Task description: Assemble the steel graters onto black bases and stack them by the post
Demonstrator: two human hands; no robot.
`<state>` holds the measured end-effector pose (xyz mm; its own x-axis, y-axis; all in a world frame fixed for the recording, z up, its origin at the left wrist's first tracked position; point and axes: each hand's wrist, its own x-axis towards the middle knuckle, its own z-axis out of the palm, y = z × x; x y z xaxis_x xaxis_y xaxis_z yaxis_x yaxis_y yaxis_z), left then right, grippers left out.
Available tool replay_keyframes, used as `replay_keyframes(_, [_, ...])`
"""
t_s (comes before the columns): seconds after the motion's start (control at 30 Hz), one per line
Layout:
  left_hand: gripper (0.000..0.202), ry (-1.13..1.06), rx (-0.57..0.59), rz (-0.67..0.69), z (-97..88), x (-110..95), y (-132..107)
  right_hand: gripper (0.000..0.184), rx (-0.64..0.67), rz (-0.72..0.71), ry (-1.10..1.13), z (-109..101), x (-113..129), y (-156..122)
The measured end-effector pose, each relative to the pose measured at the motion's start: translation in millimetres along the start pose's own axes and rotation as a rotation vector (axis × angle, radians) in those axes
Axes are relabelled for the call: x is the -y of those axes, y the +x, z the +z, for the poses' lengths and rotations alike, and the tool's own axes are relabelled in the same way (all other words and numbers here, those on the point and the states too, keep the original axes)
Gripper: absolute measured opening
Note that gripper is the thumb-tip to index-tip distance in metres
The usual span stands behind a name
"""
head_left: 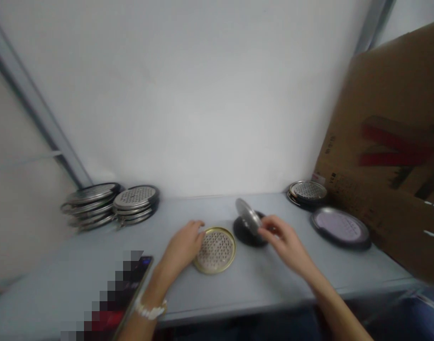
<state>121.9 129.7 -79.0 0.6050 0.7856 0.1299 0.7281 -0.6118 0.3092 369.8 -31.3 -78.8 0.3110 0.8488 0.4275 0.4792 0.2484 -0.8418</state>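
Observation:
My left hand [181,247] rests with its fingers on the left rim of a gold-rimmed perforated metal disc [216,250], which lies flat on the table. My right hand [278,240] pinches the edge of a silver perforated disc [248,216] and holds it tilted on edge. That disc stands just above a round black dish-shaped base [245,234], partly covering it. The fingers of my right hand hide part of the silver disc's rim.
Several stacked perforated discs [91,204] and a second stack [136,201] stand at the table's [259,289] far left. Another stack [307,192] and a film-covered black-rimmed disc [340,228] lie right, beside a cardboard box [387,142]. A pixelated phone [124,293] lies front left.

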Motion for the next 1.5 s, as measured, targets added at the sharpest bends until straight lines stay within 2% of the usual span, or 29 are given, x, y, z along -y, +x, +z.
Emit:
replay_keyframes(0.1, [0.035, -0.228, -0.064, 0.043, 2.3, -3, 3, 0.027, -0.056, 0.135, 0.245, 3, -3, 4])
replay_keyframes(0.2, [0.045, -0.525, -0.094, 0.066, 6.4, -7, 6, 0.035, -0.088, 0.247, 0.529, 12, -3, 3])
replay_keyframes(0.27, [0.053, -0.697, -0.089, 0.041, 8.1, -8, 7, 0.038, -0.061, 0.332, 0.716, 21, -3, 1])
replay_keyframes(0.33, [0.055, -0.759, -0.097, -0.026, 8.4, -6, 9, 0.04, -0.028, 0.422, 0.786, 33, -5, -2])
replay_keyframes(0.4, [0.05, -0.692, -0.092, -0.095, 7.4, -2, 10, 0.043, 0.005, 0.462, 0.707, 44, -10, -5])
replay_keyframes(0.47, [0.041, -0.522, -0.058, -0.131, 5.7, 3, 11, 0.048, 0.051, 0.422, 0.494, 55, -18, -8])
replay_keyframes(0.63, [0.035, 0.019, -0.016, -0.171, 0.8, 1, 7, 0.042, 0.143, 0.091, -0.333, 77, -31, -24])
replay_keyframes(0.7, [0.039, 0.146, 0.023, -0.198, -0.2, -3, 5, 0.035, 0.169, 0.007, -0.559, 84, -30, -31])
replay_keyframes(0.8, [0.043, 0.247, 0.065, -0.2, 1.2, -5, 2, 0.024, 0.175, -0.028, -0.764, 90, -26, -35])
replay_keyframes(1.0, [0.037, 0.246, 0.116, -0.068, 11.3, -1, 2, 0.025, 0.231, -0.03, -0.824, 86, -24, -36])
replay_keyframes(1.13, [0.036, 0.22, 0.122, -0.053, 15.0, -1, 3, 0.029, 0.258, -0.015, -0.86, 85, -25, -36])
replay_keyframes(1.2, [0.035, 0.213, 0.125, -0.056, 15.4, 0, 3, 0.039, 0.245, -0.01, -0.852, 85, -26, -36])
replay_keyframes(1.33, [0.036, 0.154, 0.127, -0.029, 12.4, 5, 3, 0.062, 0.274, -0.057, -0.713, 84, -29, -34])
replay_keyframes(1.5, [0.039, -0.073, 0.175, 0.1, 2.1, 13, 1, 0.059, 0.302, -0.031, -0.513, 82, -30, -34])
